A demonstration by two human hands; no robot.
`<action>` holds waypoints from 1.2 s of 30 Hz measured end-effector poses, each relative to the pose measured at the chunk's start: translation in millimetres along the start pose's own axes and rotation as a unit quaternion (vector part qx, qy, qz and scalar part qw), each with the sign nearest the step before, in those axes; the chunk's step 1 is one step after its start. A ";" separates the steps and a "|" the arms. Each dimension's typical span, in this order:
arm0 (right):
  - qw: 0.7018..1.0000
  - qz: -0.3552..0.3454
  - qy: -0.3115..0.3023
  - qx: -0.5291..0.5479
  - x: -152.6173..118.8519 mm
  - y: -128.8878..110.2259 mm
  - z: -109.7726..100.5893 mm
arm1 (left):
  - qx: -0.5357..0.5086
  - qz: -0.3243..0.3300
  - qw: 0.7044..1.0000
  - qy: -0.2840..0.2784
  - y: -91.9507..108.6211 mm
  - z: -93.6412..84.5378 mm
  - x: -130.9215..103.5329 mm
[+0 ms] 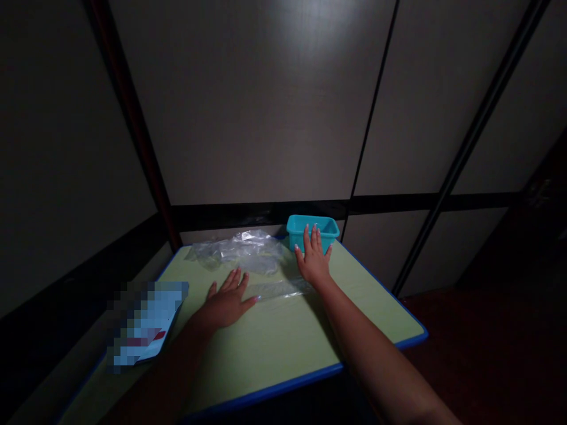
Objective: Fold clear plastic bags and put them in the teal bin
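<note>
My left hand is over the tabletop with its fingers spread, holding nothing. Just right of its thumb lies a flat, clear plastic strip or sleeve. Beyond that hand, a crumpled clear plastic bag spreads over the far left part of the table. My right hand reaches forward with its fingers apart, in front of a turquoise plastic basket at the far edge. Its fingers overlap the basket's near wall in the picture; I cannot tell whether they touch it.
The pale green table has a raised-looking blue edge. At its left side lies a light blue flat item, partly blurred out by pixels. Tall grey-brown panels with dark strips stand right behind the table. A dark red floor shows at the right.
</note>
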State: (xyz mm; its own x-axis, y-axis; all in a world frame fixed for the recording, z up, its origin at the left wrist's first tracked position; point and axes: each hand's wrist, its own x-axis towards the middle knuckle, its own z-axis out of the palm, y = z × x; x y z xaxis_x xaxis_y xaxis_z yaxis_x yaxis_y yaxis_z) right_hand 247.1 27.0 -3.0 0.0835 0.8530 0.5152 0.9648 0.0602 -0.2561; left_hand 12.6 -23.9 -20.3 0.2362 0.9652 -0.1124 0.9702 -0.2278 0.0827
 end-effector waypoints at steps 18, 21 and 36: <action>0.967 -0.194 -0.142 0.078 -22.5 -25.0 -15.0 | -0.094 -0.083 0.963 0.237 -17.9 -15.2 16.2; 0.917 -0.277 -0.272 0.096 -36.7 -34.9 -11.7 | -0.124 -0.081 0.960 0.236 -25.4 -15.1 22.5; 0.865 -0.278 -0.411 0.065 -47.2 -45.1 -4.5 | -0.188 -0.038 0.963 0.188 -20.4 -5.2 28.1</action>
State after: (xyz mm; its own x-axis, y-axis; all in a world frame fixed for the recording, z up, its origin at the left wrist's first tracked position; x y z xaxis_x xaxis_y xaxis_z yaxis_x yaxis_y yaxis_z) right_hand 200.8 -18.3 -12.2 -0.6428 0.7502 -0.1549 0.7577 0.5930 -0.2727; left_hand -0.8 8.5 -20.1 0.0604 0.9716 0.2287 0.8793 -0.1603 0.4485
